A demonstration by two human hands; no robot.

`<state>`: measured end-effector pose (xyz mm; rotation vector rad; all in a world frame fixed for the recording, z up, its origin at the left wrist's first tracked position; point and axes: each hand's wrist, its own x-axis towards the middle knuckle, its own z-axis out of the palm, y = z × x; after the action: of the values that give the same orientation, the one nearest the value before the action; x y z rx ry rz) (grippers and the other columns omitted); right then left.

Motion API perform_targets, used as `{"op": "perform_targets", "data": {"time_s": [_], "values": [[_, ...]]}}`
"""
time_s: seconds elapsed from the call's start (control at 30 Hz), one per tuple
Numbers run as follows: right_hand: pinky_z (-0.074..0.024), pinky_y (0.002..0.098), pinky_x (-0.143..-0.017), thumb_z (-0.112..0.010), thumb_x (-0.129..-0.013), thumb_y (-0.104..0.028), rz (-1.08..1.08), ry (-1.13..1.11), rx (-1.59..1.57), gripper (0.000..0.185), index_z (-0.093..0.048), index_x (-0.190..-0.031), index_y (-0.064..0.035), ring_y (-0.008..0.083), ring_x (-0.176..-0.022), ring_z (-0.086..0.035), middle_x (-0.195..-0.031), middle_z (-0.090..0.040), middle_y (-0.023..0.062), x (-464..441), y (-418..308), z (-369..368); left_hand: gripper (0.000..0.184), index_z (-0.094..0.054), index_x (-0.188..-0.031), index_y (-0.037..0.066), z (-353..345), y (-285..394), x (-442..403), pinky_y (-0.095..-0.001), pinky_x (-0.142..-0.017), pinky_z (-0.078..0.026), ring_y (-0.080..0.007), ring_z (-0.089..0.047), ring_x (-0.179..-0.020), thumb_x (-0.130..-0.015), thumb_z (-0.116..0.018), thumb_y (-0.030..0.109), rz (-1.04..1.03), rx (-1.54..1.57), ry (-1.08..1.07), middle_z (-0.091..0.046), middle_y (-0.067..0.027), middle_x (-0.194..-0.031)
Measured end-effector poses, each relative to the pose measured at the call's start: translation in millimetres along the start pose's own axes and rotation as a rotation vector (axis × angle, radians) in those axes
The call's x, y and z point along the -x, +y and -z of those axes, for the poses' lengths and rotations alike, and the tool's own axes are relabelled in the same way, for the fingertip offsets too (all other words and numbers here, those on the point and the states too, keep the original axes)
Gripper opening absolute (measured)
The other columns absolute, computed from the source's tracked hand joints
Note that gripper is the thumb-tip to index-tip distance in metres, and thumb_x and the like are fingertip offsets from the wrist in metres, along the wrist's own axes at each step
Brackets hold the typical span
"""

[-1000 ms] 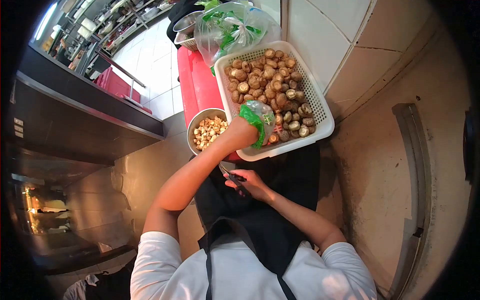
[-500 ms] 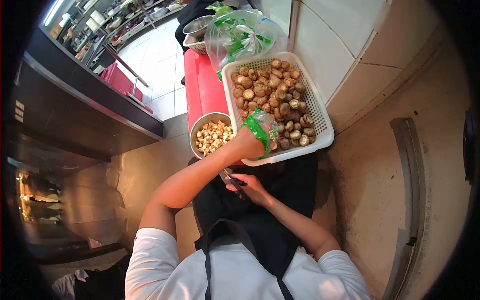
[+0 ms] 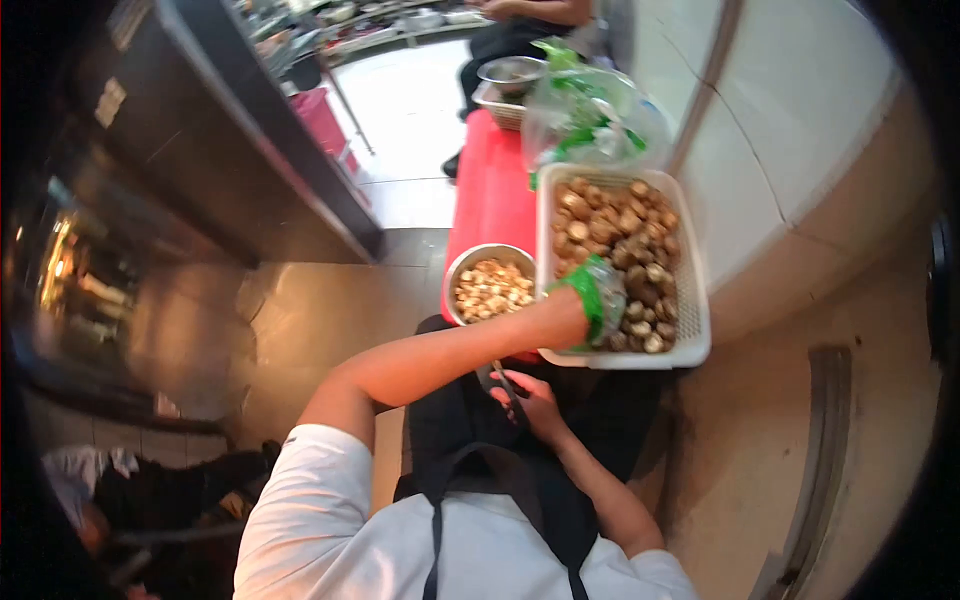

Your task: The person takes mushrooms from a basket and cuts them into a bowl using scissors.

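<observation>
My left hand, covered by a thin clear plastic glove with a green cuff, reaches down among brown mushrooms in a white perforated basket; its fingers are blurred and hidden. Below the basket, over my lap, my right hand is closed around black-handled scissors, whose metal tip points up and left. The grip partly hides their shape. Left of the basket, a metal bowl holds pale cut mushroom pieces; my left forearm crosses in front of its lower rim.
Bowl and basket rest on a red bench. Behind them are a knotted plastic bag and a small metal bowl on a basket. A tiled wall borders the right. Another person sits at the far end.
The view has swung, so the bench, basket and bowl appear farther right and lower. My left hand stays in the basket, and my right hand still holds the scissors.
</observation>
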<state>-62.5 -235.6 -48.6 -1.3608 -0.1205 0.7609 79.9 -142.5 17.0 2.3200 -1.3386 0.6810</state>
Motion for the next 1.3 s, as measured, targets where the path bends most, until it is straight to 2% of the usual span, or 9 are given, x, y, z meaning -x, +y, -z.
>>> {"op": "perform_targets", "data": {"time_s": [0.07,0.2,0.27,0.33,0.57,0.8,1.1,1.27,1.3], "values": [[-0.0431,0.0228,-0.058,-0.078,-0.091,-0.026,-0.041,-0.008,-0.064,0.041,-0.069,-0.127,-0.0066,0.0053,-0.066,-0.056,-0.079,-0.062,-0.0031,2,-9,-2,0.011,-0.071,-0.073,0.009,-11,-7,7,-0.0444,-0.062,-0.053,-0.0348,-0.067,-0.067,-0.068,-0.070,0.018,0.191,0.163,-0.392,-0.067,-0.0124,-0.072],[-0.0420,0.0207,-0.057,-0.073,-0.094,-0.018,-0.008,-0.002,-0.135,0.039,-0.065,-0.129,-0.0024,0.0053,-0.064,-0.055,-0.079,-0.062,-0.0019,-1,0,-1,0.009,-0.070,-0.068,0.010,-68,-23,20,-0.0441,-0.057,-0.052,-0.0349,-0.066,-0.063,-0.065,-0.071,0.018,0.118,0.218,-0.055,-0.066,-0.0142,-0.067],[-0.0411,0.0208,-0.056,-0.073,-0.094,-0.016,0.028,-0.015,-0.108,0.038,-0.065,-0.128,-0.0012,0.0053,-0.063,-0.054,-0.077,-0.061,-0.0019,-5,0,-2,0.021,-0.070,-0.079,0.007,-4,0,-11,-0.0451,-0.063,-0.052,-0.0309,-0.067,-0.072,-0.063,-0.072,0.020,0.272,0.094,-0.539,-0.068,-0.0115,-0.078],[-0.0407,0.0212,-0.056,-0.073,-0.093,-0.017,0.039,-0.017,-0.072,0.037,-0.066,-0.126,-0.0009,0.0054,-0.062,-0.053,-0.076,-0.060,-0.0021,-5,2,-1,0.024,-0.070,-0.079,0.007,-58,-6,11,-0.0443,-0.063,-0.052,-0.0288,-0.066,-0.071,-0.061,-0.071,0.022,0.265,-0.124,-0.390,-0.068,-0.0089,-0.077],[-0.0406,0.0217,-0.055,-0.072,-0.093,-0.018,0.090,0.000,-0.037,0.034,-0.066,-0.122,0.0001,0.0052,-0.061,-0.052,-0.073,-0.057,-0.0020,-7,7,0,0.019,-0.072,-0.076,0.007,-46,3,13,-0.0430,-0.061,-0.052,-0.0309,-0.067,-0.067,-0.062,-0.071,0.021,0.191,-0.131,-0.026,-0.066,-0.0090,-0.071],[-0.0395,0.0207,-0.053,-0.065,-0.095,-0.016,0.072,0.019,-0.023,0.035,-0.063,-0.125,0.0028,0.0045,-0.059,-0.051,-0.071,-0.054,-0.0025,-5,1,-2,0.017,-0.074,-0.076,0.003,-36,3,-4,-0.0423,-0.064,-0.055,-0.0312,-0.071,-0.070,-0.069,-0.072,0.019,0.393,0.197,-0.635,-0.070,-0.0148,-0.073],[-0.0386,0.0210,-0.049,-0.065,-0.096,-0.020,0.048,0.023,-0.040,0.018,-0.056,-0.089,-0.0053,0.0045,-0.053,-0.048,-0.066,-0.050,-0.0043,3,-17,-10,0.015,-0.067,-0.090,0.002,54,35,-1,-0.0420,-0.071,-0.057,-0.0338,-0.071,-0.089,-0.078,-0.070,0.012,0.134,0.076,-0.148,-0.071,-0.0168,-0.096],[-0.0402,0.0219,-0.050,-0.072,-0.094,-0.024,0.081,0.027,-0.012,0.022,-0.065,-0.100,-0.0032,0.0047,-0.055,-0.051,-0.069,-0.055,-0.0035,1,-8,-3,0.044,-0.067,-0.119,0.006,65,28,37,-0.0394,-0.089,-0.054,-0.0310,-0.066,-0.104,-0.078,-0.080,0.007,0.351,0.429,0.594,-0.068,-0.0140,-0.110],[-0.0406,0.0219,-0.051,-0.074,-0.092,-0.023,0.095,0.058,0.001,0.025,-0.068,-0.105,-0.0025,0.0046,-0.056,-0.052,-0.072,-0.058,-0.0028,-1,0,-2,0.039,-0.066,-0.118,0.003,62,29,47,-0.0392,-0.088,-0.053,-0.0278,-0.065,-0.104,-0.081,-0.077,0.008,0.579,0.479,0.686,-0.070,-0.0124,-0.107]]}}
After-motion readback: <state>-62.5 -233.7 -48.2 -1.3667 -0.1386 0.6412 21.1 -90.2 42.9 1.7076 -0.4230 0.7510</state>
